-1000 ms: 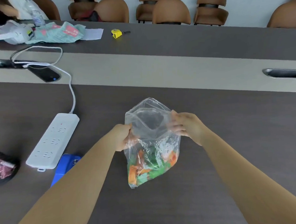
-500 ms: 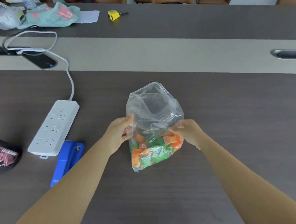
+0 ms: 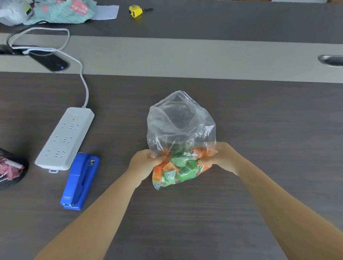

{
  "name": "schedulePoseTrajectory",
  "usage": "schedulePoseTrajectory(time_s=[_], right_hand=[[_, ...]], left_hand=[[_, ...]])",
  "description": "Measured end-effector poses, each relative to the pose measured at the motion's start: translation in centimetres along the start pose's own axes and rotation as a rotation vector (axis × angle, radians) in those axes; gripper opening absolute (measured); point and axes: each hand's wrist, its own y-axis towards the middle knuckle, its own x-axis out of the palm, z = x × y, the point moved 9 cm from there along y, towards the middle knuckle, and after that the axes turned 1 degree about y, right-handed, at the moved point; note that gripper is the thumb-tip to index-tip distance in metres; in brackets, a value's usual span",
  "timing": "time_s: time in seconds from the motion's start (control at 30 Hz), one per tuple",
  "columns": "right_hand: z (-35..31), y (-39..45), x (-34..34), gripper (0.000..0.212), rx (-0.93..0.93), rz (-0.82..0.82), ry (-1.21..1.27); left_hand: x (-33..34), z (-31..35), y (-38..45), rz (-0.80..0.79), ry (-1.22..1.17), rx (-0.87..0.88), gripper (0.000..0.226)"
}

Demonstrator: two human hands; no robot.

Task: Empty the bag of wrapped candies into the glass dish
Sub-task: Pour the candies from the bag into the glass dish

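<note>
A clear plastic bag [image 3: 181,129] stands on the dark table, its mouth open at the far top. Orange and green wrapped candies [image 3: 178,169] fill its lower part. My left hand [image 3: 144,163] grips the bag's left side low down, pinching plastic over the candies. My right hand [image 3: 221,157] grips the right side at the same height. No glass dish is in view.
A white power strip [image 3: 64,138] and a blue stapler [image 3: 80,180] lie left of the bag. A dark mesh holder [image 3: 3,168] sits at the left edge. A phone [image 3: 47,59], cable, cloth and yellow tape measure [image 3: 135,11] lie farther back.
Both hands slid down from the bag's upper sides to its lower part around the candies. The view tilted down, and the bag's top now stands free.
</note>
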Motion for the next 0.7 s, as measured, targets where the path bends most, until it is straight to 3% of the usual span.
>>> schedulePoseTrajectory(time_s=[0.1, 0.23, 0.4, 0.57, 0.7], right_hand=[[-0.5, -0.1, -0.6, 0.019, -0.018, 0.091, 0.03], [-1.6, -0.4, -1.0, 0.027, -0.033, 0.129, 0.116], [-2.2, -0.6, -0.7, 0.028, 0.026, 0.034, 0.284], [-3.7, -0.8, -0.2, 0.017, 0.045, -0.075, 0.463], [-4.6, -0.9, -0.2, 0.03, 0.074, -0.098, 0.494]], left_hand=[[0.3, 0.5, 0.1, -0.025, -0.085, -0.003, 0.027], [1.2, 1.4, -0.4, -0.154, -0.258, -0.095, 0.015], [2.3, 2.6, -1.2, -0.37, -0.576, -0.207, 0.033], [1.7, 4.4, -2.2, -0.466, -0.584, -0.178, 0.03], [1.2, 5.3, -2.6, -0.512, -0.641, -0.172, 0.034]])
